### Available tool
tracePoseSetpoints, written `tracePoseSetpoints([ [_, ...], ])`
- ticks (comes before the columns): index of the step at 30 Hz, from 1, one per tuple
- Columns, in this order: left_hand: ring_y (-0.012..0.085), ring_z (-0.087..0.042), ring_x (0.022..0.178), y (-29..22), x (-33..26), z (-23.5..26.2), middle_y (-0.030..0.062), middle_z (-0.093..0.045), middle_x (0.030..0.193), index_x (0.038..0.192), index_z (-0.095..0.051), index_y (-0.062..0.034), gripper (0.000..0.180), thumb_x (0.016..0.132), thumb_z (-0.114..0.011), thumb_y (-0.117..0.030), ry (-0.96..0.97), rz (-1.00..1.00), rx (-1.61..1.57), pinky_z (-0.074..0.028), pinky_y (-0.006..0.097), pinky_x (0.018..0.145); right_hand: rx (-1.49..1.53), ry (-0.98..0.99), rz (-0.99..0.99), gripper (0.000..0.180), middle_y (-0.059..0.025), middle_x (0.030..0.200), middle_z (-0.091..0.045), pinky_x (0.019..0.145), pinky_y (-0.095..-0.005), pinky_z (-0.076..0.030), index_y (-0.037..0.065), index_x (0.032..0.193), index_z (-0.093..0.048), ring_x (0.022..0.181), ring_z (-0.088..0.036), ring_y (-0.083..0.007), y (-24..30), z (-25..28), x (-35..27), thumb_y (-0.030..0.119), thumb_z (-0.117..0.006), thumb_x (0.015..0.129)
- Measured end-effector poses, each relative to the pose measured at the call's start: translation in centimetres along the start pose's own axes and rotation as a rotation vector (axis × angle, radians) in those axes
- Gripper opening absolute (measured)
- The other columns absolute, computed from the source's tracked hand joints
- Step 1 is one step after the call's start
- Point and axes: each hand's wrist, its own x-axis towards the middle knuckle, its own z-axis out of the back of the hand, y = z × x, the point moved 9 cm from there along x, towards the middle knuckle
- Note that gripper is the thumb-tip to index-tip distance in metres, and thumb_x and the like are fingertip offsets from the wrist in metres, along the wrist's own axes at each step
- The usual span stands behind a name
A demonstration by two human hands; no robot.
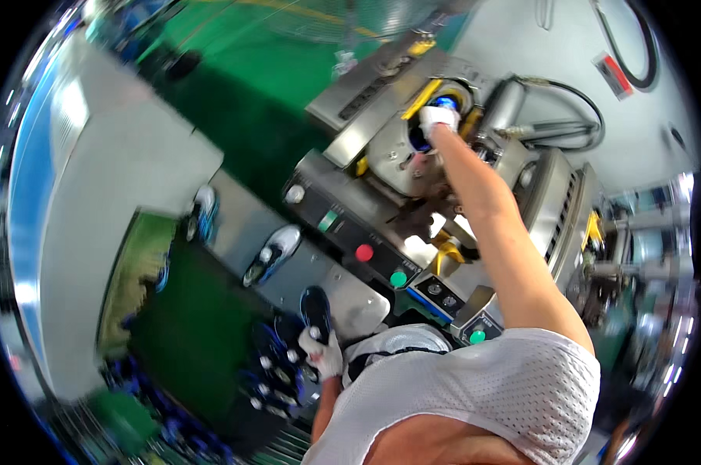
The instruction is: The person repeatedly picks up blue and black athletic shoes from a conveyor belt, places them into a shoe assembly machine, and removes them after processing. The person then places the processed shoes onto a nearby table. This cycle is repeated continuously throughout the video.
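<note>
Gripping the long dark-blue shoe (315,306), whose length runs away from us over the grey metal shelf (352,298), our white-gloved left hand (322,353) is nearer than our white-gloved right hand (439,120), whose grip we cannot tell.

The green floor (242,70) bears a yellow line (319,14); pale panelling (521,50) fills the upper right; lights (685,184) streak far right.

Standing here I count one red button (364,253), two round green buttons (398,279) right of it, three shoes (273,254) strung out left, two gloved hands (438,120). Lower-left pile (277,364)'s too blurry lol
</note>
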Motion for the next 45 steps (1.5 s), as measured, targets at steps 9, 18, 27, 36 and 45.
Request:
tracePoseSetpoints([
  [9,0.0399,-0.05,0.126,-1.0,-0.8,-5.6,0.0222,-0.053,0.133,0.136,-0.047,-0.0041,0.067,0.083,-0.078,-0.031,-0.073,0.061,-0.099,-0.041,0.048,0.104,0.571,0.775,-0.099,0.036,-0.0118,0.117,-0.07,0.087,-0.0455,-0.057,0.007,0.125,-0.064,0.105,-0.067,-0.0245,-1.4,8.3,6.7,0.029,-0.066,0.097],
  [18,0.0419,-0.048,0.13,-5.7,-1.3,-1.6,0.026,-0.048,0.136,0.14,-0.042,0.001,0.069,0.084,-0.076,-0.022,-0.008,-0.123,-0.409,-0.038,0.045,0.112,-0.323,0.201,1.231,0.085,-0.03,0.161,-0.027,0.124,-0.0451,-0.022,-0.004,0.157,-0.024,0.152,-0.024,-0.0401,-9.5,15.8,-35.1,0.036,-0.065,0.095],
  [27,0.0394,-0.058,0.118,1.0,5.4,11.6,0.0191,-0.061,0.122,0.121,-0.06,-0.0035,0.032,0.092,-0.068,-0.015,-0.187,-0.331,-0.495,-0.046,0.046,0.103,-0.995,0.315,1.133,0.108,-0.0275,0.164,-0.023,0.123,-0.0454,-0.02,-0.003,0.159,-0.02,0.151,-0.027,-0.0419,-22.2,8.7,-33.4,0.058,-0.068,0.084],
  [36,0.0396,-0.052,0.127,21.9,26.6,17.2,0.0199,-0.057,0.133,0.129,-0.057,-0.0041,0.04,0.091,-0.062,-0.013,-0.408,-0.137,-0.081,-0.041,0.049,0.109,-0.727,0.736,0.752,0.097,-0.0306,0.14,-0.055,0.108,-0.0461,-0.042,-0.004,0.154,-0.029,0.126,-0.056,-0.0437,-27.3,0.4,-50.2,0.054,-0.07,0.088],
  [45,0.0391,-0.046,0.137,35.1,48.8,38.4,0.0239,-0.051,0.145,0.142,-0.052,-0.0032,0.053,0.096,-0.053,-0.029,-0.407,0.295,0.626,-0.038,0.049,0.113,-1.018,0.609,0.719,0.087,-0.0298,0.138,-0.053,0.106,-0.0438,-0.043,-0.002,0.153,-0.029,0.125,-0.056,-0.0414,-25.7,1.2,-53.7,0.035,-0.074,0.088],
])
